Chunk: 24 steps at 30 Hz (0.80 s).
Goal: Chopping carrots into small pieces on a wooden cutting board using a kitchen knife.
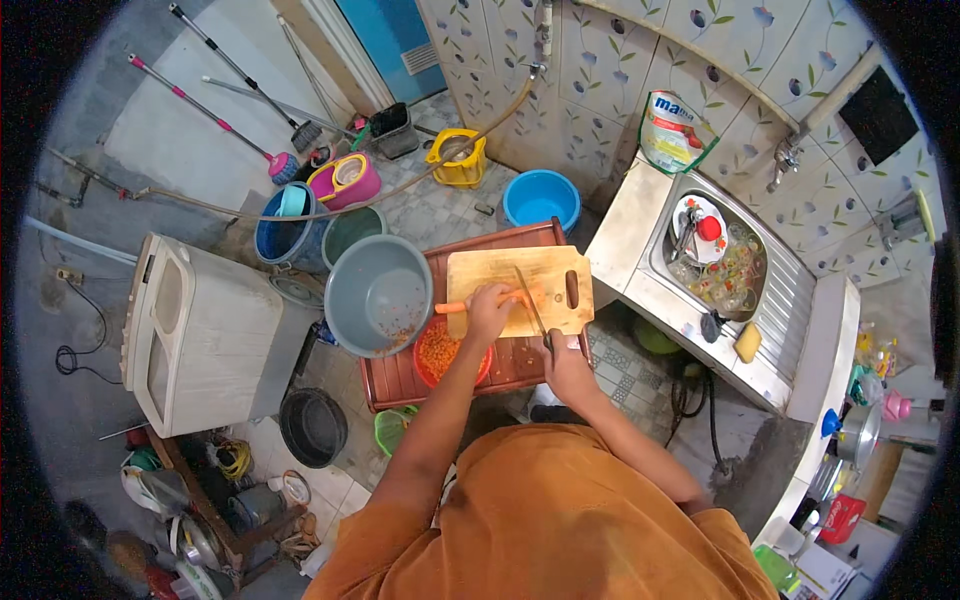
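On a wooden cutting board (555, 259) lies a peeled carrot (450, 307), its left end sticking out past the board's edge. My left hand (491, 306) presses the carrot down, fingers around its middle. A kitchen knife (529, 296) is gripped by its dark handle in my right hand (566, 367); the blade crosses the carrot's right end. Orange pieces lie by the blade, too small to tell their shape. Partly under my left forearm, a red bowl (421, 371) holds diced carrot (441, 349).
A brown wooden table (390, 382) carries the board, red bowl and a large grey basin (379, 289) with scraps inside. A blue tub (541, 199) stands on the floor behind. At right, a steel sink (757, 300) holds dishes. A washing machine (217, 337) stands left.
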Motion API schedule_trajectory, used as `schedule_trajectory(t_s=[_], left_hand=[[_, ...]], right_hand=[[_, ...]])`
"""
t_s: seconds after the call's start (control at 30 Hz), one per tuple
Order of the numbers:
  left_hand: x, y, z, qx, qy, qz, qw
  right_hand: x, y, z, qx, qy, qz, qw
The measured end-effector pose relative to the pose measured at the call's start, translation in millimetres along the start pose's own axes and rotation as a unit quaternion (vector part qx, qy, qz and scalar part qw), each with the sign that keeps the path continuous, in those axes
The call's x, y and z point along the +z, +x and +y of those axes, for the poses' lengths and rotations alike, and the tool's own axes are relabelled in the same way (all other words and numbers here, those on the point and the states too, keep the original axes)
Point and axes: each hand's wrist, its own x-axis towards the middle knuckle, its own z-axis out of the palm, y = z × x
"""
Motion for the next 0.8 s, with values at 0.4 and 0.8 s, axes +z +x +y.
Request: schedule_trajectory(t_s=[0.4, 0.8], left_hand=[[-12, 5, -5, 0.022, -0.015, -0.059, 0.998], [-9, -2, 5, 0.032, 0.017, -0.050, 0.998]], right_hand=[[10, 6, -36, 0.079, -0.046, -0.024, 0.995], [28, 2, -41, 0.121, -0.117, -0.014, 0.986]])
